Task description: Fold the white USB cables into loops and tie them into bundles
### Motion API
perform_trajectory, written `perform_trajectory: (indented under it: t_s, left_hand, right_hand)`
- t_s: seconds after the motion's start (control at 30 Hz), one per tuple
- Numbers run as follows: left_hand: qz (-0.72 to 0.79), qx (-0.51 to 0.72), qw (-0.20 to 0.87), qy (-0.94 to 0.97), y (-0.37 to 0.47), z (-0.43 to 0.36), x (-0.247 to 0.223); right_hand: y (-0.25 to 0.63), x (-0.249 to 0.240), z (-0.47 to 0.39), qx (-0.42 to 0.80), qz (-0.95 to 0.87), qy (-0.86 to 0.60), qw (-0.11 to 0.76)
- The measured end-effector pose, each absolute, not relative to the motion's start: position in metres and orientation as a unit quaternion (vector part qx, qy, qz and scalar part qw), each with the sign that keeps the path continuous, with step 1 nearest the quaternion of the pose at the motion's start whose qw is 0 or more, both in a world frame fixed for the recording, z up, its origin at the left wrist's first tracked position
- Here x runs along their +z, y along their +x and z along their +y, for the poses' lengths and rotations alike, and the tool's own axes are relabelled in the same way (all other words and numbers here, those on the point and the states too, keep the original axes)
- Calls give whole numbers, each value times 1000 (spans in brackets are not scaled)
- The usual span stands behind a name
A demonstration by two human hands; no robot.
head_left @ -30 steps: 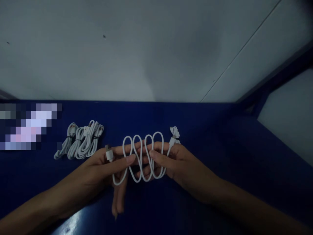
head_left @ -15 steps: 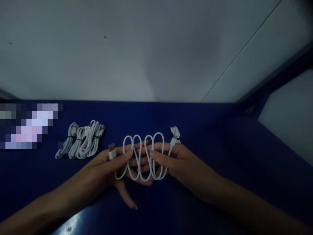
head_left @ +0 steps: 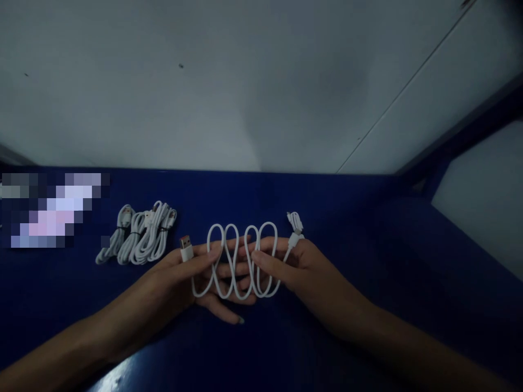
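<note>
A white cable (head_left: 233,267) lies in several upright loops across both my hands, above the blue table (head_left: 261,348). My left hand (head_left: 188,275) grips its left loops between thumb and fingers, beside the USB plug (head_left: 187,249) with its red-brown insert. My right hand (head_left: 290,264) holds the right loops under its thumb, and the small connector (head_left: 295,238) sticks up near the base of its fingers. The fingers of both hands overlap behind the loops.
Several bundled white cables (head_left: 141,237) with dark ties lie on the table at the left. Another small white bundle (head_left: 295,220) is just beyond my right hand. A pixelated bright patch is at the far left. A pale wall (head_left: 212,109) stands behind the table.
The lowest finger of my left hand has swung up and to the right, closer to the others. Both hands still hold the looped cable. The view has shifted slightly.
</note>
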State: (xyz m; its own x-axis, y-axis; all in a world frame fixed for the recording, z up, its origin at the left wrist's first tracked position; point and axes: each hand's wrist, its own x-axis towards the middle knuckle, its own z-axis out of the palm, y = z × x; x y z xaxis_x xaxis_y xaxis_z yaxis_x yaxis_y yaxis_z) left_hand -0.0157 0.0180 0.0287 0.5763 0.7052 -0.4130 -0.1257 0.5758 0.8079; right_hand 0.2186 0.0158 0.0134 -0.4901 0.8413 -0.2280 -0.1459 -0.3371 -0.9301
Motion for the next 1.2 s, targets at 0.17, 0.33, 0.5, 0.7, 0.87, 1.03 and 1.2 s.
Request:
perform_trajectory:
  t_s: [0.17, 0.33, 0.5, 0.7, 0.87, 1.03, 1.2]
  left_hand:
    - [379, 258, 810, 367, -15, 18, 25]
    - [379, 249, 813, 367, -15, 17, 27]
    - [377, 259, 812, 363, -15, 15, 27]
    - [379, 265, 813, 355, -14, 17, 25]
    - [384, 260, 815, 349, -15, 17, 27]
    - [380, 257, 816, 353, -15, 15, 28]
    - [380, 251, 810, 370, -15, 16, 26]
  right_hand:
    - [218, 12, 15, 723, -469, -379, 336]
    - [219, 14, 14, 722, -469, -385, 332]
    - [218, 14, 13, 723, -463, -390, 333]
    - [218, 14, 14, 714, -476, -387, 337]
    - [216, 15, 13, 724, -466, -375, 344]
    - [216, 15, 13, 727, -461, -372, 347]
    - [216, 15, 13, 725, -460, -382, 343]
